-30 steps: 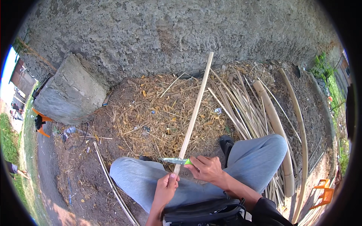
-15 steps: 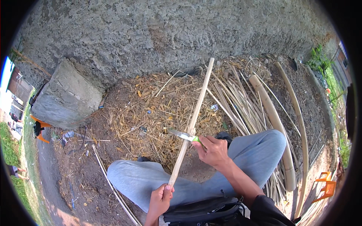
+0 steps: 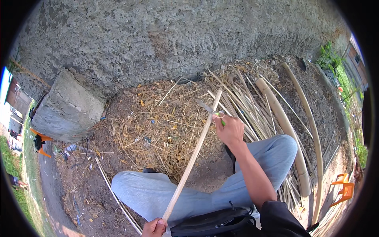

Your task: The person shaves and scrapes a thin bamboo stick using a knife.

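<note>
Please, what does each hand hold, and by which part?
The left hand holds the long, pale wooden strip by its near end; the right hand holds the silver-bladed knife by its green handle.

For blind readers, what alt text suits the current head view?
The right hand holds a green-handled knife across a pale strip, near its far end; the left hand grips the near end. Thin strips lie piled at right before a rough wall.

Rough wall (image 3: 197, 35) (grey, pitted) behind leaf-strewn ground (image 3: 114, 152).
</note>
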### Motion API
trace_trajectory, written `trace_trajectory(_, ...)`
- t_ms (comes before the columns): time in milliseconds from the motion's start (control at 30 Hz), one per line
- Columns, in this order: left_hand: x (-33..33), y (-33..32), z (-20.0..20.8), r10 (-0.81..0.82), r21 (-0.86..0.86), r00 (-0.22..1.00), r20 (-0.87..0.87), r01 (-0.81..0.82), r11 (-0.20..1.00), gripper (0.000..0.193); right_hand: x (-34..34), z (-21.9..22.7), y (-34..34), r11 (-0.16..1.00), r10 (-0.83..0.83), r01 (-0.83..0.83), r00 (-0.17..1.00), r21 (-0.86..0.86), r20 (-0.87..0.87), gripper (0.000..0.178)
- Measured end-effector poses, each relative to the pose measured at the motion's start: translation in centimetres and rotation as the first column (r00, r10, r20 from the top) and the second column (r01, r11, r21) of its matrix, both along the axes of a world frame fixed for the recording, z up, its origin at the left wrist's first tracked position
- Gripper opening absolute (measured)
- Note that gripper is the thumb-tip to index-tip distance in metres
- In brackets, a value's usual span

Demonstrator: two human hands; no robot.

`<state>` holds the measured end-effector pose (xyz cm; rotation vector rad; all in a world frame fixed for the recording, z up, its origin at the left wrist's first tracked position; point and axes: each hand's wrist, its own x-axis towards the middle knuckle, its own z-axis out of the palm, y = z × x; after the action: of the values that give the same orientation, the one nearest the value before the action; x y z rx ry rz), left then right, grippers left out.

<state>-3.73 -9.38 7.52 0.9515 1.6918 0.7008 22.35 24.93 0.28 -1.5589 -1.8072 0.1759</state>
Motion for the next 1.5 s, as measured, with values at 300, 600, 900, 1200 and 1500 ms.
trace_trajectory(300, -1.0, -1.5, 0.9, -0.060, -0.022, 0.990, -0.127, 0.058, 0.998, 0.034, 1.5, -0.8, 2.5, 0.995, 0.005, -0.011, 0.998, 0.096, 0.057, 0.032)
trace_trajectory(600, -2.5, -3.6, 0.5, -0.031, -0.042, 0.993, -0.113, 0.026, 0.999, 0.038, 1.0, -0.7, 3.1, 0.999, -0.015, 0.019, 0.994, -0.032, 0.107, 0.035)
trace_trajectory(900, -6.4, -8.1, 3.5, 0.003, -0.066, 0.986, -0.167, -0.014, 0.998, 0.038, 7.7, -2.9, 6.7, 0.923, -0.327, 0.284, 0.934, -0.258, -0.144, 0.046)
trace_trajectory(1200, -2.4, -3.5, -3.0, -0.022, -0.030, 0.988, -0.154, 0.017, 0.999, 0.035, 1.1, 3.2, -1.4, 0.961, 0.015, -0.016, 1.000, -0.275, -0.005, 0.036)
trace_trajectory(1500, 1.8, 1.5, -4.0, 0.174, 0.068, 0.975, 0.135, -0.184, 0.981, 0.033, -1.9, 2.1, -11.2, 0.859, 0.469, -0.497, 0.860, -0.121, -0.200, 0.023)
